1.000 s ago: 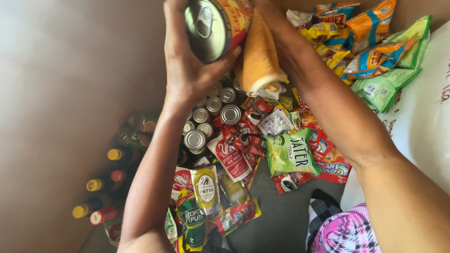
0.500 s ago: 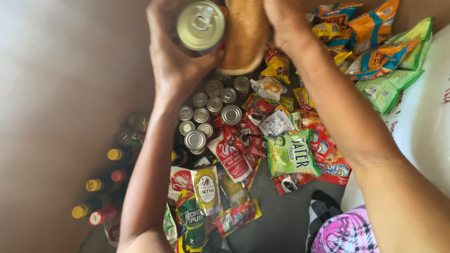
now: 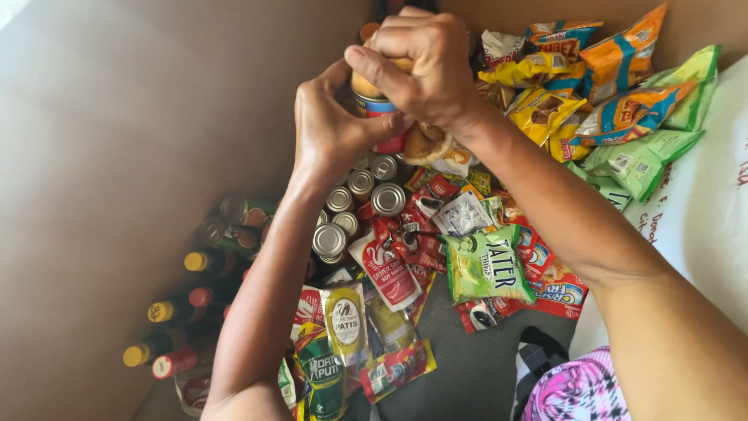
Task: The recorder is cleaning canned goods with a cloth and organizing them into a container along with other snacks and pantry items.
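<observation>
My left hand [image 3: 331, 132] grips a tin can [image 3: 380, 107] with a blue and red label, held on its side above the pile. My right hand [image 3: 425, 70] is closed around a long tan snack packet [image 3: 425, 144], whose lower end sticks out under the palm; its fingers press against the can. Both hands meet over a cluster of small silver-topped cans [image 3: 366, 195]. Most of the held can is hidden by my fingers.
Sauce sachets and pouches [image 3: 386, 273] lie in the middle, with a green chip bag [image 3: 487, 265]. Yellow, orange and green snack bags [image 3: 615, 93] are heaped at the upper right. Bottles with yellow and red caps [image 3: 175, 312] lie at the lower left by a brown cardboard wall [image 3: 117, 117].
Both hands moved down and away from me toward the pile. The can's silver top faced me before; now the can is turned sideways and my right hand has closed in against it.
</observation>
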